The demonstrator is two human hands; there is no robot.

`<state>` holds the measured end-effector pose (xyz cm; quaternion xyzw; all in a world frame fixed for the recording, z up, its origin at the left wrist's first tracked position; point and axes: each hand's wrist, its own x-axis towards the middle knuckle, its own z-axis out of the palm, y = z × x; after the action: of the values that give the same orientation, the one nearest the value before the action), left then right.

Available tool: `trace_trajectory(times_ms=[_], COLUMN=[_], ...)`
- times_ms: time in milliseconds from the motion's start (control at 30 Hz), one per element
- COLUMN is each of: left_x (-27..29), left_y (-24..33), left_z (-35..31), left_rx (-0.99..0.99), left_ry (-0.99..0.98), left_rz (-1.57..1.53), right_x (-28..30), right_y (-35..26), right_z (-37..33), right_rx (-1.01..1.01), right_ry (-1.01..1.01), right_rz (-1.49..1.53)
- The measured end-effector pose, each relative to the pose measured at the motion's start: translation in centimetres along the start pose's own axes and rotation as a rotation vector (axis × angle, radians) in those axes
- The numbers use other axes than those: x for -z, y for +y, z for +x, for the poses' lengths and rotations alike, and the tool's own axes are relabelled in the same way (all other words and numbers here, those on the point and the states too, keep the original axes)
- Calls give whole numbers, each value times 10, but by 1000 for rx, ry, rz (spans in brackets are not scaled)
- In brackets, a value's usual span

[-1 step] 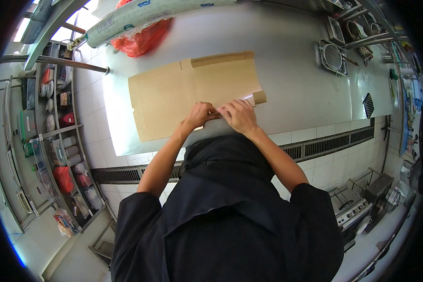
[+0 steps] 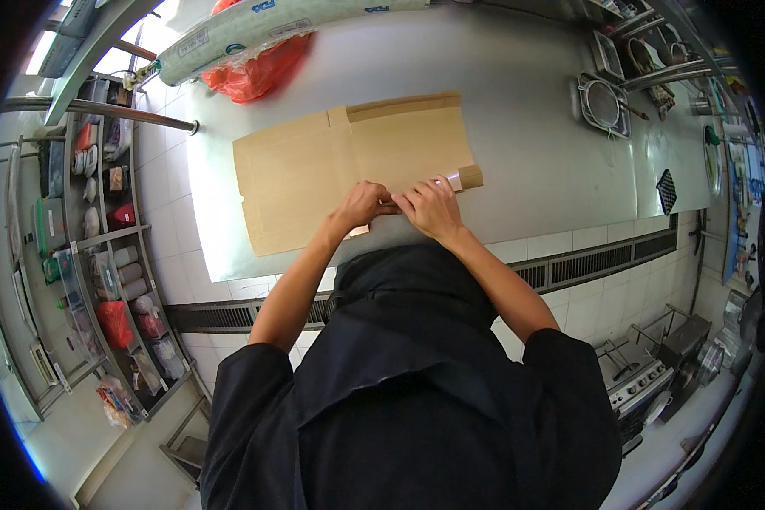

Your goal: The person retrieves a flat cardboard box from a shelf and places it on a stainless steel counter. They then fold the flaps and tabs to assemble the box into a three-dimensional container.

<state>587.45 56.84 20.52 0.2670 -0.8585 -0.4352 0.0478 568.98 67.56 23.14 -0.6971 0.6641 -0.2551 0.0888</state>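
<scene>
A flattened sheet of brown cardboard point(image 2: 293, 170) lies on the stainless steel table point(image 2: 535, 144). At its near right edge, my left hand point(image 2: 365, 206) is closed, with its fingers curled and pressed on the cardboard's border. My right hand point(image 2: 429, 207) is just beside it, its fingers bent together over the same edge and the two sets of fingertips almost meeting. What the fingertips pinch is mostly hidden under them. Just past my right hand, a short brown cardboard flap point(image 2: 470, 177) sticks out, with a pale shiny strip next to it.
A long wrapped roll point(image 2: 255, 38) and a red plastic bag point(image 2: 259, 72) lie at the far left of the table. Far right are a strainer on a tray point(image 2: 602, 104) and a black grid-patterned object point(image 2: 666, 191). A stocked shelf rack point(image 2: 115, 238) stands left; a stove point(image 2: 637, 382) is at lower right.
Both hands have shifted very slightly away from me along the cardboard's edge. The cardboard has hardly moved.
</scene>
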Motion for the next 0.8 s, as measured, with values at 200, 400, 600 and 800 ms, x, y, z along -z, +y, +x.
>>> trace_trajectory(times_ms=[200, 400, 600, 800], left_x=[8, 3, 8, -3], left_y=[-13, -23, -23, 7], left_z=[8, 12, 24, 25], left_rx=[169, 299, 431, 368], left_ry=[-53, -114, -186, 72], left_rz=[-90, -299, -364, -192], right_x=[-27, -46, -35, -50], right_y=[29, 41, 35, 42], right_z=[28, 25, 27, 30], right_rx=[1, -68, -252, -223], right_ry=[-62, -21, -177, -2], right_rz=[-55, -15, -67, -152])
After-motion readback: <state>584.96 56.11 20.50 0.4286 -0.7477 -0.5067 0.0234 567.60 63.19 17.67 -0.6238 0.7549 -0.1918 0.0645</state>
